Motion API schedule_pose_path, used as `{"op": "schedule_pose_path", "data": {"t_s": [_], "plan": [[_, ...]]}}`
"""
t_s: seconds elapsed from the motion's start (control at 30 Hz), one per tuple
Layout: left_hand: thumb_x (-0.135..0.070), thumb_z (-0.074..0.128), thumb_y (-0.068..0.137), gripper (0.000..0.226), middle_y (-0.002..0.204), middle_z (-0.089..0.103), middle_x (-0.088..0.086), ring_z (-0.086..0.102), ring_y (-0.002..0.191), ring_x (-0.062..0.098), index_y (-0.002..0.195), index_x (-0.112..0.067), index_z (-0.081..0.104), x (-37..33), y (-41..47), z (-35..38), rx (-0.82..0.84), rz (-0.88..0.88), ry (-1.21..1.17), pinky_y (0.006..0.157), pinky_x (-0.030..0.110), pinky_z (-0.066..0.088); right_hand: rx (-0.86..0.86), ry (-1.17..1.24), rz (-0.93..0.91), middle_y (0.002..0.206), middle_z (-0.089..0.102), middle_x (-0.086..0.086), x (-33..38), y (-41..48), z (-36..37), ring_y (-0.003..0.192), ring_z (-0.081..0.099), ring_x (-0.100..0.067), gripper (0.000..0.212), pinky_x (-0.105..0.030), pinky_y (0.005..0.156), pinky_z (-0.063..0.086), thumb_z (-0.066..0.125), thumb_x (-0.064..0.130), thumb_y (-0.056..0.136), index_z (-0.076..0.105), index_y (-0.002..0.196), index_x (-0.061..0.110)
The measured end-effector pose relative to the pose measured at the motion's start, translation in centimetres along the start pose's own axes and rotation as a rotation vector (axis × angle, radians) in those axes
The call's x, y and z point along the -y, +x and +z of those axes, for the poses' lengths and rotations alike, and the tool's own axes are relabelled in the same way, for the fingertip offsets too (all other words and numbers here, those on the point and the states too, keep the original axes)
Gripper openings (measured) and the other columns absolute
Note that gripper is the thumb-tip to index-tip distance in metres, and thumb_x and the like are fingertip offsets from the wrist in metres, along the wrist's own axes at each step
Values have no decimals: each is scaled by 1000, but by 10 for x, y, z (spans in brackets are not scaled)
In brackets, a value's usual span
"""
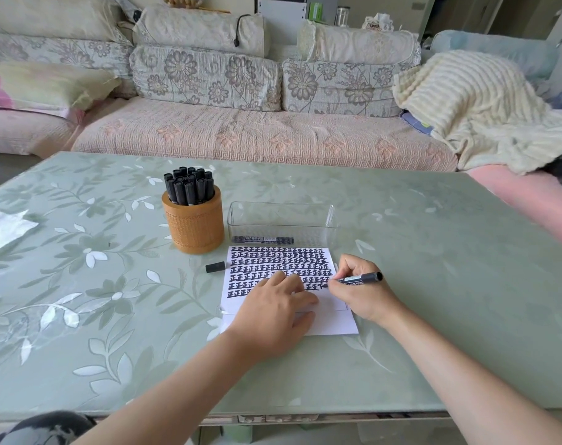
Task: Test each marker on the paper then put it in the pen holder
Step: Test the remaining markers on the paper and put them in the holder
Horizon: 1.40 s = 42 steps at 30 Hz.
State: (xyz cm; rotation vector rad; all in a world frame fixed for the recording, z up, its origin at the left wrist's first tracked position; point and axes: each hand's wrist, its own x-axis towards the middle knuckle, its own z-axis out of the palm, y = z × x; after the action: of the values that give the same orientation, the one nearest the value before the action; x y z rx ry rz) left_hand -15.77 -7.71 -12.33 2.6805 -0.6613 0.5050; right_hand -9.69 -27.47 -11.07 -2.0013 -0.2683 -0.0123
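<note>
Nearest the camera, two bare forearms reach over the green, leaf-patterned tabletop (433, 252) to a white paper (331, 326). The left hand (273, 303) lies flat on the paper, fingers straight and spread, pressing it down and holding nothing. The right hand (360, 290), just beside it, has its fingers curled round a black marker (360, 278), whose tip touches the paper at the end of the lowest row of dark written characters; the marker's back end points right. Rows of the same characters fill the upper part of the paper. Left of the paper, a black cap (215, 267) lies on the tabletop. Beyond it stands a round wooden holder (194, 226) packed with upright black markers (188, 186). To its right, just behind the paper, sits a clear box (283, 220) with one marker (262, 240) lying along its front wall. Past the tabletop runs a floral sofa (257, 133) with a cream blanket (472, 101) at its right end
</note>
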Motion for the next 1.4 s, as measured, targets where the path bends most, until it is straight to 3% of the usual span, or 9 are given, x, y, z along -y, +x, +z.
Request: {"op": "schedule_pose_path", "data": {"t_s": [0.4, 0.53, 0.67, 0.83, 0.9, 1.03, 1.13, 1.3, 1.4], "plan": [[-44, 48, 88, 24, 94, 53, -10, 48, 86, 17, 103, -36, 65, 1, 0, 1, 7, 7, -7, 70, 35, 47, 55, -12, -8, 52, 46, 10, -2, 1, -1, 49, 39, -11, 33, -24, 48, 30, 69, 2, 76, 48, 57, 21], [-44, 48, 88, 24, 95, 54, -10, 48, 86, 17, 103, -36, 65, 2, 0, 1, 1, 23, -10, 70, 35, 47, -22, 36, -1, 49, 41, 14, 2, 2, -2, 47, 35, -8, 29, -23, 47, 26, 63, 3, 70, 43, 57, 21], [-44, 49, 88, 23, 95, 53, -10, 48, 85, 17, 103, -36, 64, 3, 0, 2, -4, 45, -14, 69, 34, 47, -94, 116, 35, 47, 49, 10, 3, 3, -4, 44, 42, -11, 25, -24, 51, 31, 69, 4, 76, 52, 63, 18], [-40, 46, 91, 30, 94, 57, -7, 53, 87, 18, 116, -31, 60, 12, 2, -9, 11, 102, -12, 64, 29, 45, -77, 21, -98, 68, 64, 13, 28, 3, 2, 59, 56, -5, 16, -19, 57, 43, 72, 7, 85, 71, 83, 23], [-37, 46, 92, 30, 94, 59, -6, 56, 89, 19, 116, -28, 62, 21, 4, -18, -18, 81, -40, 65, 31, 49, -18, 38, -109, 64, 64, 10, 40, 5, 3, 52, 53, -2, 18, -20, 54, 43, 66, 5, 90, 73, 91, 22], [-24, 56, 92, 23, 98, 63, -6, 58, 91, 19, 112, -24, 65, 54, 6, -42, -128, -77, -7, 66, 33, 52, 134, 56, -124, 83, 68, 3, 54, 10, 6, 48, 52, -14, 40, -31, 53, 42, 49, -6, 95, 68, 112, 24], [-18, 61, 90, 28, 102, 63, -5, 57, 96, 20, 118, -22, 64, 81, 0, -57, -128, -173, 92, 69, 32, 49, 230, 95, -110, 95, 66, -1, 60, 15, 13, 54, 57, -17, 55, -29, 45, 35, 37, -15, 93, 60, 125, 23], [-30, 56, 92, 36, 117, 55, -4, 47, 115, 22, 128, -24, 56, 107, -13, -67, 36, -366, 131, 91, 41, 47, 360, 341, 114, 95, 58, -10, 76, 19, 24, 61, 63, -28, 41, -27, 45, 47, 31, -4, 99, 68, 112, 8], [-36, 58, 91, 33, 119, 53, -5, 46, 114, 20, 123, -26, 57, 112, -18, -67, 128, -386, 127, 91, 38, 47, 372, 144, 66, 90, 55, -5, 80, 19, 29, 56, 59, -19, 29, -24, 41, 39, 43, -7, 92, 63, 91, 14]]}}
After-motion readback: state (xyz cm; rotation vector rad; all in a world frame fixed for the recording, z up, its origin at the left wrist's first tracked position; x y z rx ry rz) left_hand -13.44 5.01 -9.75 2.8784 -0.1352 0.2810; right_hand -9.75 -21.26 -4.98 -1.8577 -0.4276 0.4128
